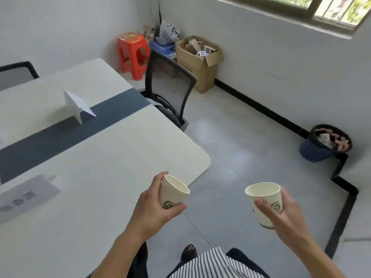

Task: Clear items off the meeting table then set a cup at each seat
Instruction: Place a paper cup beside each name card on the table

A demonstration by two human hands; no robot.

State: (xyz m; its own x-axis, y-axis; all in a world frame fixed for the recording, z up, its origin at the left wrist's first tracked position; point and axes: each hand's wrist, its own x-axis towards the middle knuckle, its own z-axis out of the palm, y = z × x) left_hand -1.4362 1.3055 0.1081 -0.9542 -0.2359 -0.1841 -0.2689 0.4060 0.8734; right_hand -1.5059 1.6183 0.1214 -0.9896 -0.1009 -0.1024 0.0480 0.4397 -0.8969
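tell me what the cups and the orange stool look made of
The single cup and stacked cups look like paper: matte cream walls, thin rolled rims, a printed logo. The stool is probably moulded plastic: uniform bright orange, slightly glossy, legs shaped in one piece.

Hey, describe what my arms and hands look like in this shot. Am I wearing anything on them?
Both forearms are bare, with no sleeve reaching into view. The left hand and right hand wear no gloves, and no ring, watch or bracelet shows on either. Below them is a black-and-white striped top.
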